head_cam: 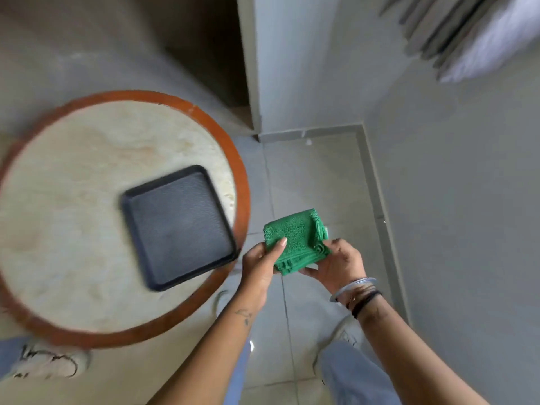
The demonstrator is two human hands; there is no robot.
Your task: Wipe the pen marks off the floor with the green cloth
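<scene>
A folded green cloth (295, 239) is held in the air over the grey tiled floor (315, 182), just right of the round table. My left hand (260, 264) grips its left edge with the thumb lying on top. My right hand (339, 263) pinches its lower right corner. Dark scribbled marks (49, 365) show on a pale surface at the lower left, below the table's edge; the view is blurred, so I cannot tell whether that surface is the floor.
A round table (87, 336) with a brown rim and pale top fills the left side, carrying a black square tray (178, 229). A white wall corner (292, 83) and grey skirting stand ahead. My legs in blue jeans and pale shoes are below.
</scene>
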